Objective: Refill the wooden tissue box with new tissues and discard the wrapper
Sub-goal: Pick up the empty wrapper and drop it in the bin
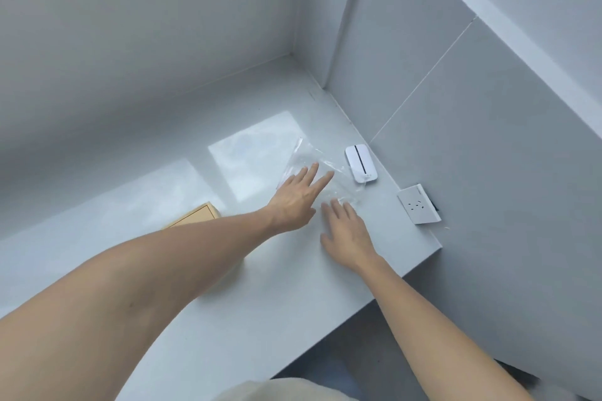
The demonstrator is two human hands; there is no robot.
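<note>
The white ledge (228, 286) is the largest surface before me; it runs along a pale tiled wall (472, 156) on my right and meets a second wall at the far corner. Two bright rectangles of reflected light lie on its glossy top.

My left forearm crosses the ledge diagonally from the lower left. It covers most of the wooden tissue box (195, 216), of which only one tan corner shows just beyond the arm, on the ledge to the left of both hands.

My left hand (294, 202) lies flat with the fingers straight and spread, and the fingertips rest on the wrapper (304, 155). My right hand (347, 231) also lies palm down with the fingers extended and relaxed; its fingertips reach the near edge of the same wrapper. Neither hand grips anything.

The wrapper is a clear, crumpled plastic sheet lying flat on the ledge (its outline is faint against the white surface), between the reflected light and the wall.

A small white device (361, 163) with a dark stripe lies just beside the wrapper, near the wall. A white wall socket (418, 204) is mounted on the tiled wall, just above the ledge and to the right of my right hand.
</note>
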